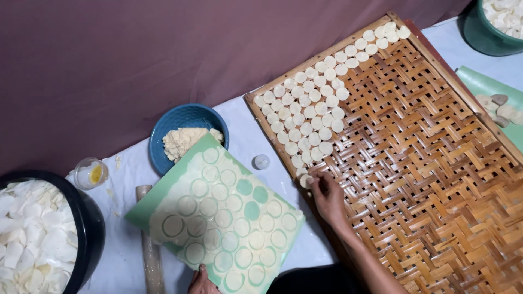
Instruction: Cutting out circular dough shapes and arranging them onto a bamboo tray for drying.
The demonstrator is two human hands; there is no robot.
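Right hand (327, 193) pinched 1 round, pale dough disc (305, 181) on the woven bamboo tray (430, 163); left hand (202, 282) gripped the green mat (218, 218).

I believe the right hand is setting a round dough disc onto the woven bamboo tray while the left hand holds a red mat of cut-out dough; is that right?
Not quite: the head view shows the mat of cut-out dough is light green, not red. The rest holds: the right hand sets a round dough disc at the edge of the woven bamboo tray, and the left hand holds the mat's near edge.

Soft, even light; sharp focus.
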